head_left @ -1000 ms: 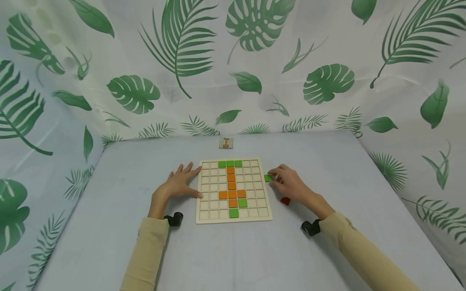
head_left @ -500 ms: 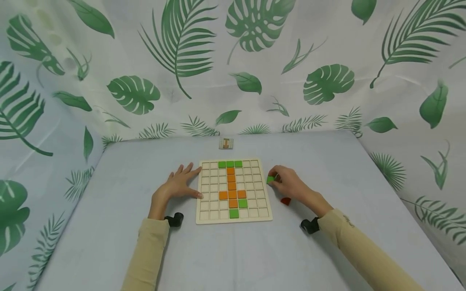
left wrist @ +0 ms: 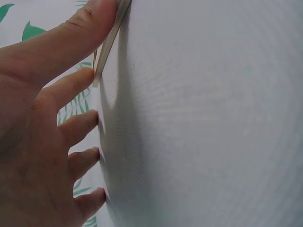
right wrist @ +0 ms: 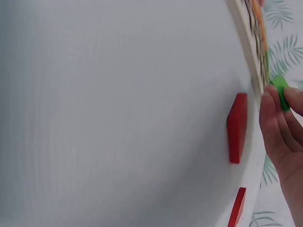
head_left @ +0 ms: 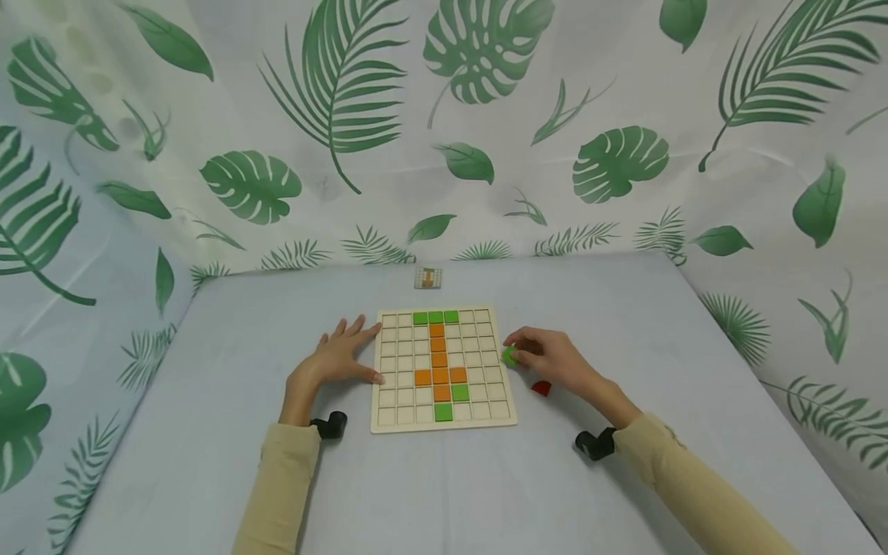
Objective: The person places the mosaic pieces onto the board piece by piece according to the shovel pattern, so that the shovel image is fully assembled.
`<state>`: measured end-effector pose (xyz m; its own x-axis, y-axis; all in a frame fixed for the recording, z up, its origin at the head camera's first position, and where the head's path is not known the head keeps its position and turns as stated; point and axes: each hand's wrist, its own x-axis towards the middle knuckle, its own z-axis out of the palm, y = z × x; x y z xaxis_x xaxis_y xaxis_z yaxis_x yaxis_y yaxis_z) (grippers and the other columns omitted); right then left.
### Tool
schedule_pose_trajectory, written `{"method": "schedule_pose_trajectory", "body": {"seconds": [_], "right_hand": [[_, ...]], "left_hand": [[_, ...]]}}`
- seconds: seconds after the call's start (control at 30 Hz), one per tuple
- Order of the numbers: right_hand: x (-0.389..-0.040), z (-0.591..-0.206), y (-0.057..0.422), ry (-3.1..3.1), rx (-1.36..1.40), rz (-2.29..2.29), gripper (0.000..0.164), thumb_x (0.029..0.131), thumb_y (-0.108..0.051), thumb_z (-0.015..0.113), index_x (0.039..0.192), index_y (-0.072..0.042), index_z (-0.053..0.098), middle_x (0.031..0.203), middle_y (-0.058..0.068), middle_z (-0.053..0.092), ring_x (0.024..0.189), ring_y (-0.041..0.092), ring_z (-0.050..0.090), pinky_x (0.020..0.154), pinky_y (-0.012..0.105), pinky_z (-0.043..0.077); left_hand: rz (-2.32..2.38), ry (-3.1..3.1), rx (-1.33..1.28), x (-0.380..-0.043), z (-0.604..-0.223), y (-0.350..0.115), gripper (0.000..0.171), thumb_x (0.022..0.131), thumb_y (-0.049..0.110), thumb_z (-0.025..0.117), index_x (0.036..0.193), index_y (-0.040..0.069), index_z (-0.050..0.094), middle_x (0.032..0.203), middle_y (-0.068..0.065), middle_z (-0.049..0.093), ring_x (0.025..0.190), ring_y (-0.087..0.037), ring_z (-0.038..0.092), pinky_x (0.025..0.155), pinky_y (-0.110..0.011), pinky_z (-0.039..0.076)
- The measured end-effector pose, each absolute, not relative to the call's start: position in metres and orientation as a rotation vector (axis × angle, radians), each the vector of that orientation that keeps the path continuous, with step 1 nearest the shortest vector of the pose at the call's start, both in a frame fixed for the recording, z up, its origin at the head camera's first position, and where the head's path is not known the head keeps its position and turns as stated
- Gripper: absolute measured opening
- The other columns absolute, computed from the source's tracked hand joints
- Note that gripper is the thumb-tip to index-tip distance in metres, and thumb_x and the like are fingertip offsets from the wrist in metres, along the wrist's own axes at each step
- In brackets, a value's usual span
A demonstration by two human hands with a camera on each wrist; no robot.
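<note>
A cream square grid board (head_left: 489, 389) lies on the table. Orange tiles (head_left: 439, 359) form a cross on it, with three green tiles (head_left: 435, 317) in the far row and two more near the front. My left hand (head_left: 333, 357) has its fingers spread at the board's left side, thumb and index finger at the edge (left wrist: 108, 45). Just beyond the right edge, my right hand (head_left: 555, 358) pinches a green tile (right wrist: 280, 87) between thumb and fingers, tilted. Beneath that hand a red tile (head_left: 542, 388) lies on the table.
In the right wrist view, a second red piece (right wrist: 236, 208) sits near the first red tile (right wrist: 238, 127). A small patterned card (head_left: 428, 278) lies behind the board. Leaf-printed cloth (head_left: 388, 154) hangs around the table's back and sides.
My right hand has drawn the green tile slightly toward me along the board's right side, and it is now tilted in the fingers. The left hand stays at the board's edge.
</note>
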<state>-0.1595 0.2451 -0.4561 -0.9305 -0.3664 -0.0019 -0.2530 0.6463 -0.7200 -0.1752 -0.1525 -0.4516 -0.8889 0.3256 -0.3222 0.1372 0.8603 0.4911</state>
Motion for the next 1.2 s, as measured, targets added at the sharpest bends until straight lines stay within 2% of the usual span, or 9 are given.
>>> {"method": "schedule_pose_trajectory", "body": {"seconds": [0.2, 0.33, 0.53, 0.63, 0.9, 1.2], "right_hand": [[-0.153, -0.452, 0.241, 2.547, -0.500, -1.239, 0.030, 0.094, -0.004, 0.070, 0.124, -0.001, 0.069, 0.104, 0.009, 0.076, 0.087, 0.015, 0.072, 0.073, 0.023, 0.055], [-0.150, -0.450, 0.234, 2.486, -0.526, -1.276, 0.033, 0.093, -0.002, 0.071, 0.125, 0.002, 0.068, 0.106, 0.011, 0.077, 0.089, 0.017, 0.072, 0.067, 0.022, 0.051], [-0.144, -0.452, 0.221, 2.435, -0.585, -1.295, 0.032, 0.093, 0.002, 0.068, 0.125, 0.005, 0.069, 0.102, 0.011, 0.078, 0.087, 0.017, 0.074, 0.080, 0.017, 0.054], [-0.143, -0.452, 0.215, 2.424, -0.603, -1.285, 0.031, 0.094, -0.001, 0.069, 0.125, 0.005, 0.069, 0.102, 0.010, 0.078, 0.087, 0.016, 0.074, 0.081, 0.017, 0.056], [-0.142, -0.453, 0.199, 2.480, -0.701, -1.207, 0.025, 0.090, -0.011, 0.079, 0.113, -0.005, 0.074, 0.096, 0.001, 0.072, 0.084, 0.013, 0.063, 0.075, 0.021, 0.056], [-0.145, -0.450, 0.173, 2.464, -0.835, -1.182, 0.021, 0.089, -0.014, 0.080, 0.109, -0.009, 0.076, 0.090, -0.004, 0.071, 0.082, 0.009, 0.061, 0.076, 0.023, 0.055]], "left_hand": [[0.648, 2.628, 0.351, -0.177, -0.451, -0.153, 0.106, 0.082, 0.045, 0.085, 0.165, 0.017, 0.026, 0.172, -0.019, 0.007, 0.157, -0.048, -0.003, 0.124, -0.071, 0.002], [0.661, 2.626, 0.343, -0.177, -0.449, -0.152, 0.106, 0.081, 0.045, 0.086, 0.165, 0.017, 0.026, 0.173, -0.019, 0.006, 0.158, -0.047, -0.004, 0.124, -0.070, 0.001], [0.673, 2.614, 0.329, -0.176, -0.452, -0.153, 0.107, 0.081, 0.045, 0.086, 0.165, 0.017, 0.026, 0.173, -0.019, 0.005, 0.158, -0.047, -0.005, 0.124, -0.070, 0.000], [0.682, 2.613, 0.329, -0.174, -0.452, -0.153, 0.106, 0.081, 0.044, 0.086, 0.165, 0.017, 0.026, 0.173, -0.018, 0.006, 0.158, -0.047, -0.005, 0.124, -0.070, 0.000], [0.679, 2.628, 0.337, -0.174, -0.455, -0.151, 0.106, 0.080, 0.044, 0.087, 0.164, 0.016, 0.028, 0.172, -0.019, 0.007, 0.157, -0.049, -0.004, 0.124, -0.070, 0.000], [0.676, 2.638, 0.330, -0.175, -0.452, -0.152, 0.106, 0.080, 0.044, 0.087, 0.164, 0.016, 0.028, 0.172, -0.020, 0.008, 0.157, -0.049, -0.003, 0.124, -0.070, 0.001]]}}
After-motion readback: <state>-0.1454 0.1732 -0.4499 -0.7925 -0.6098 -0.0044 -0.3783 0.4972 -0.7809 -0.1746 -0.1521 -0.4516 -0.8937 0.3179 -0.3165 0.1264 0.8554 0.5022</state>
